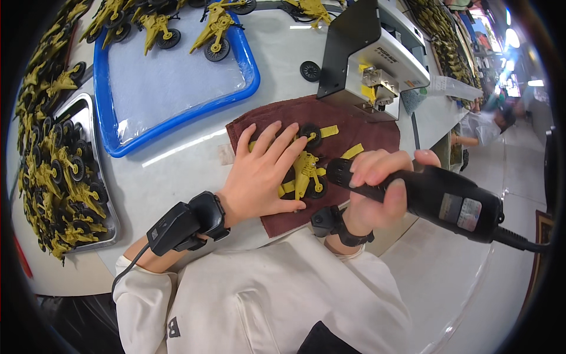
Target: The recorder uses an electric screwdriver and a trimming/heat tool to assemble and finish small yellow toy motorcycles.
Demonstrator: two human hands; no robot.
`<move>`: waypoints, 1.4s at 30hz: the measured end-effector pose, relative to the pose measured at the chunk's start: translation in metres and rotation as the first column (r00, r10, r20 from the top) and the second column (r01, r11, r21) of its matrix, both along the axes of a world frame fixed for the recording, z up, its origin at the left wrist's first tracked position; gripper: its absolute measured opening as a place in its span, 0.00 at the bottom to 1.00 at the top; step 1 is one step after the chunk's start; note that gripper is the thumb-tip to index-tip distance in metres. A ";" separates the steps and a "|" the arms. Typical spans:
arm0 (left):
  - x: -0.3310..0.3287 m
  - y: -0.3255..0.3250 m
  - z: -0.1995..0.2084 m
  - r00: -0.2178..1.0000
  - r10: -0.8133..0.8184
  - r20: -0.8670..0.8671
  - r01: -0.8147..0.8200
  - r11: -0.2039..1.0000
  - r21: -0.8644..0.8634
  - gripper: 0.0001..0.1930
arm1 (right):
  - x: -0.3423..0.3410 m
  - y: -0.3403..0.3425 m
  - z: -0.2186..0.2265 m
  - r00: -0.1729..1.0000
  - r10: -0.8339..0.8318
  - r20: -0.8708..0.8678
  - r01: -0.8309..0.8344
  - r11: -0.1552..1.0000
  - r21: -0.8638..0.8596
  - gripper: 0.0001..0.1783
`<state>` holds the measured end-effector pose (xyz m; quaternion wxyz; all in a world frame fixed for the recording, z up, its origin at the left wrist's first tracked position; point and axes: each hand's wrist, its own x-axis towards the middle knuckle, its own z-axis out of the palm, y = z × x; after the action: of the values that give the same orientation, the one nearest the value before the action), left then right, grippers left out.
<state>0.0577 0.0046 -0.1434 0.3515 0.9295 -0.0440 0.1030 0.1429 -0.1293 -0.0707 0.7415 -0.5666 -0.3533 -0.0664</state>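
My left hand (256,177) lies flat with its fingers spread on a maroon cloth (365,133), its fingertips and thumb around a yellow toy motorcycle body (306,171). Black wheels show beside that yellow body, partly covered by the hand. In my right hand (380,183) is a black electric screwdriver (439,197), gripped around its barrel. The screwdriver's front end points left, close to the yellow body; I cannot tell whether its tip touches. A short yellow piece (354,151) lies on the cloth between them.
Behind the cloth stands a black-and-white box-shaped machine (395,59), with a loose black wheel (310,71) to its left. Yellow toy motorcycles lie over the far edge of a blue tray (250,74). At left, a metal tray (109,206) is heaped with more. The screwdriver's cord (522,241) runs right.
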 end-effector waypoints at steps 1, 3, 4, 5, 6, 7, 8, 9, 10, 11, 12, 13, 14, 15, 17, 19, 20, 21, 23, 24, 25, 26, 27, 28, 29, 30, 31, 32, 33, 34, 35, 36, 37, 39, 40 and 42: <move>0.000 0.001 0.000 1.000 -0.009 0.002 0.009 1.000 0.004 0.49 | 0.000 0.000 0.000 1.000 0.006 -0.005 -0.006 1.000 -0.002 0.28; 0.001 0.002 0.000 1.000 -0.011 -0.001 0.011 1.000 -0.001 0.49 | 0.003 -0.001 0.001 1.000 0.005 0.006 -0.005 1.000 -0.031 0.27; 0.001 0.002 0.000 1.000 -0.012 0.000 0.012 1.000 -0.003 0.49 | 0.004 -0.001 0.002 1.000 -0.001 0.014 0.001 0.999 -0.046 0.27; 0.002 0.002 0.000 1.000 -0.013 0.000 0.013 1.000 -0.005 0.49 | 0.004 0.000 0.002 1.000 0.000 0.010 0.000 0.999 -0.050 0.27; 0.002 0.003 0.000 1.000 -0.013 -0.004 0.013 1.000 -0.008 0.49 | 0.004 0.001 0.002 1.000 0.003 0.014 -0.002 0.999 -0.044 0.27; 0.002 0.004 -0.001 1.000 -0.014 -0.007 0.014 1.000 -0.005 0.49 | 0.004 0.001 0.001 1.000 0.005 0.017 -0.005 0.999 -0.039 0.27; 0.002 0.004 -0.001 1.000 -0.015 -0.011 0.015 1.000 -0.002 0.49 | 0.005 0.002 0.002 1.000 0.005 0.011 -0.005 0.999 -0.043 0.27; 0.002 0.004 -0.001 1.000 -0.015 -0.017 0.015 1.000 -0.005 0.49 | 0.006 0.002 0.002 1.000 -0.007 0.007 0.008 0.998 -0.056 0.27; 0.003 0.004 -0.001 1.000 -0.017 -0.018 0.016 1.000 -0.012 0.49 | 0.007 0.004 0.003 1.000 -0.019 0.005 0.020 0.998 -0.068 0.27; 0.003 0.004 -0.001 1.000 -0.018 -0.018 0.018 1.000 -0.018 0.49 | 0.008 0.004 0.003 1.000 -0.019 0.001 0.019 0.997 -0.070 0.27; 0.004 0.004 -0.001 1.000 -0.018 -0.022 0.017 1.000 -0.020 0.49 | 0.008 0.005 0.003 0.999 -0.042 -0.019 0.041 0.997 -0.062 0.27; 0.005 0.005 -0.001 0.999 -0.023 -0.025 0.022 1.000 -0.020 0.49 | 0.008 0.005 0.003 0.997 -0.063 -0.039 0.061 0.997 -0.053 0.27; 0.005 0.005 -0.001 0.999 -0.028 -0.028 0.027 0.999 -0.020 0.49 | 0.010 0.004 0.002 0.997 -0.062 -0.043 0.060 0.997 -0.056 0.27; 0.005 0.005 -0.002 0.999 -0.026 -0.032 0.026 0.999 -0.022 0.49 | 0.012 0.000 0.000 0.999 0.006 -0.048 -0.007 1.000 -0.024 0.28; 0.004 0.005 -0.002 0.999 -0.023 -0.036 0.022 0.999 -0.031 0.49 | 0.016 -0.003 0.000 0.996 0.069 -0.053 -0.069 0.998 0.004 0.29; 0.006 0.006 -0.002 0.999 -0.025 -0.041 0.024 0.999 -0.034 0.49 | 0.018 -0.003 0.000 0.993 0.103 -0.048 -0.103 0.995 0.014 0.29; 0.006 0.006 -0.002 0.999 -0.025 -0.043 0.024 0.999 -0.033 0.49 | 0.018 -0.004 -0.001 0.993 0.103 -0.053 -0.102 0.995 0.011 0.29; 0.006 0.006 -0.002 0.999 -0.026 -0.046 0.024 0.999 -0.037 0.49 | 0.017 -0.006 -0.001 0.994 0.103 -0.047 -0.102 0.994 0.025 0.29; 0.006 0.006 -0.001 0.999 -0.032 -0.042 0.030 0.999 -0.045 0.49 | 0.017 -0.004 -0.001 0.993 0.107 -0.044 -0.105 0.994 0.036 0.29; 0.006 0.005 -0.001 0.999 -0.031 -0.044 0.029 0.998 -0.048 0.49 | 0.015 0.001 0.001 0.998 0.027 -0.051 -0.029 0.999 -0.035 0.27; 0.006 0.006 -0.002 0.998 -0.030 -0.048 0.028 0.998 -0.049 0.49 | 0.015 0.005 0.000 0.997 -0.052 -0.052 0.047 0.993 -0.105 0.25; 0.007 0.006 -0.002 0.998 -0.029 -0.051 0.027 0.998 -0.049 0.49 | 0.015 0.006 -0.002 0.997 -0.050 -0.055 0.044 0.993 -0.108 0.25; 0.007 0.006 -0.003 0.998 -0.028 -0.054 0.025 0.998 -0.051 0.49 | 0.016 0.006 -0.005 0.999 -0.012 -0.049 0.007 0.996 -0.093 0.25; 0.007 0.007 -0.003 0.998 -0.029 -0.055 0.026 0.999 -0.047 0.49 | 0.016 0.005 -0.007 0.999 0.026 -0.042 -0.029 0.997 -0.078 0.25; 0.007 0.007 -0.003 0.998 -0.030 -0.055 0.028 0.999 -0.043 0.49 | 0.018 0.003 -0.009 0.999 0.026 -0.044 -0.029 0.996 -0.081 0.25; 0.006 0.007 -0.003 0.998 -0.030 -0.056 0.028 0.999 -0.046 0.49 | 0.020 -0.001 -0.011 0.987 0.159 -0.034 -0.161 0.985 -0.063 0.28; 0.007 0.007 -0.003 0.998 -0.034 -0.059 0.031 0.999 -0.041 0.49 | 0.022 -0.004 -0.011 0.958 0.287 -0.018 -0.288 0.957 -0.046 0.31; 0.008 0.007 -0.003 0.997 -0.037 -0.062 0.035 0.999 -0.037 0.49 | 0.023 -0.004 -0.011 0.943 0.330 -0.043 -0.331 0.943 -0.020 0.31; 0.008 0.007 -0.003 0.998 -0.040 -0.058 0.038 0.999 -0.037 0.49 | 0.024 -0.005 -0.010 0.944 0.327 -0.039 -0.328 0.944 -0.022 0.31; 0.008 0.006 -0.003 0.998 -0.037 -0.056 0.035 0.999 -0.034 0.49 | 0.025 -0.005 -0.010 0.944 0.324 -0.066 -0.326 0.945 -0.022 0.31; 0.008 0.006 -0.003 0.998 -0.034 -0.054 0.032 0.999 -0.030 0.48 | 0.026 -0.005 -0.010 0.943 0.321 -0.092 -0.324 0.946 -0.021 0.30; 0.008 0.006 -0.004 0.998 -0.035 -0.048 0.033 0.999 -0.028 0.48 | 0.026 -0.007 -0.008 0.944 0.320 -0.087 -0.323 0.946 -0.021 0.30; 0.008 0.006 -0.004 0.998 -0.032 -0.056 0.030 0.999 -0.032 0.48 | 0.027 -0.010 -0.007 0.954 0.296 -0.044 -0.297 0.955 -0.026 0.30; 0.007 0.009 -0.003 0.998 -0.026 -0.057 0.024 0.999 -0.029 0.48 | 0.029 -0.013 -0.004 0.968 0.247 0.044 -0.246 0.969 -0.031 0.28; 0.008 0.008 -0.001 0.998 -0.026 -0.052 0.025 0.999 -0.026 0.48 | 0.031 -0.008 0.008 0.983 0.146 0.113 -0.153 0.987 0.054 0.29; 0.006 0.006 0.001 0.998 -0.034 -0.056 0.033 0.999 -0.022 0.49 | 0.047 -0.005 0.035 0.976 -0.075 0.206 0.049 0.991 0.127 0.26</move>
<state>0.0634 0.0103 -0.1429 0.3641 0.9274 -0.0486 0.0715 0.1902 -0.1341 -0.0361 0.7305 -0.5210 -0.4072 -0.1706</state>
